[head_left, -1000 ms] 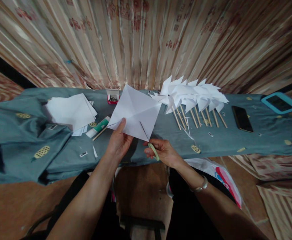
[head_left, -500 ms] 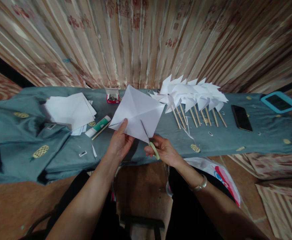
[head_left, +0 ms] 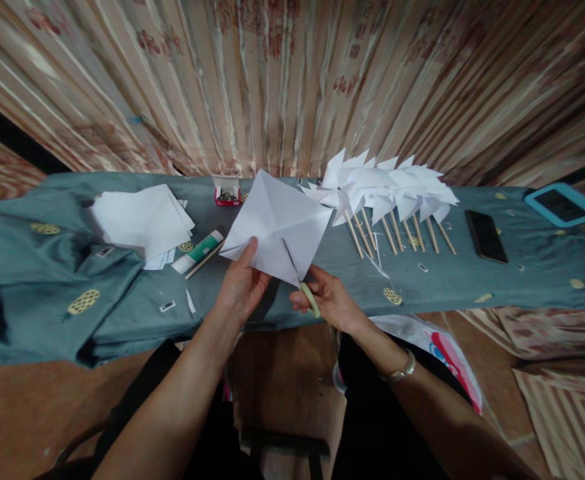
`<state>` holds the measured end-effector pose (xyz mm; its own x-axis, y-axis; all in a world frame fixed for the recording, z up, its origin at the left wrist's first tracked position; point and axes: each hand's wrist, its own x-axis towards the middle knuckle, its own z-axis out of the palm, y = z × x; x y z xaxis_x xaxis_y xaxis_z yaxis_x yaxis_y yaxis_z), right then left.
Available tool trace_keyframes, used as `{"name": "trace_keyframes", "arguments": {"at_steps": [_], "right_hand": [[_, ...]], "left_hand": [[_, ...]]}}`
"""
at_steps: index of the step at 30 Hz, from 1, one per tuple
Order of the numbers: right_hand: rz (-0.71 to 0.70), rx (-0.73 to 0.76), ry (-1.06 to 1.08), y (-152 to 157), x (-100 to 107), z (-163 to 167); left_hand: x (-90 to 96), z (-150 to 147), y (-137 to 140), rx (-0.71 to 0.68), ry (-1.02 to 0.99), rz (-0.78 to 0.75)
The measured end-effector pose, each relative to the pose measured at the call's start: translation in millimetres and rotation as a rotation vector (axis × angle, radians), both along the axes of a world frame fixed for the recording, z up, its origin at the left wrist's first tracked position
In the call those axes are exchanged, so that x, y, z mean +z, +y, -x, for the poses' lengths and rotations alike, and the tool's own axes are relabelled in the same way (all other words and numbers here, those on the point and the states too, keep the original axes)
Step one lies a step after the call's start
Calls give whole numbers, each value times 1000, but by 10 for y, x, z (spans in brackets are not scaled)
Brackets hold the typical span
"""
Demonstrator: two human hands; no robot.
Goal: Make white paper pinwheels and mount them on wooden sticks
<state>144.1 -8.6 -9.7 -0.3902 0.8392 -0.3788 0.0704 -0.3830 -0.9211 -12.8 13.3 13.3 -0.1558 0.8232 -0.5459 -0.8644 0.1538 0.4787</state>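
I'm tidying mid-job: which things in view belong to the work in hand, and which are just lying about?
Belong, apparently:
creased paper square, left hand
scissors, right hand
paper stack
paper pinwheels
probably red box of metal pieces, green-and-white tube, loose stick

Lying about, seemingly:
smartphone
blue-framed tablet
paper scrap

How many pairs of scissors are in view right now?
1. The scissors are in the right hand, one blade showing over the near part of the white sheet that the left hand holds. Any others under the paper stack would be hidden.
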Motion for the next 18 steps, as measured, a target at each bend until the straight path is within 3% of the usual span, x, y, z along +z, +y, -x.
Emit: {"name": "trace_keyframes", "arguments": {"at_steps": [18], "right_hand": [[-8, -31, -6, 3, -34, 17]], "left_hand": [[-23, -12, -8, -14, -13, 12]]}}
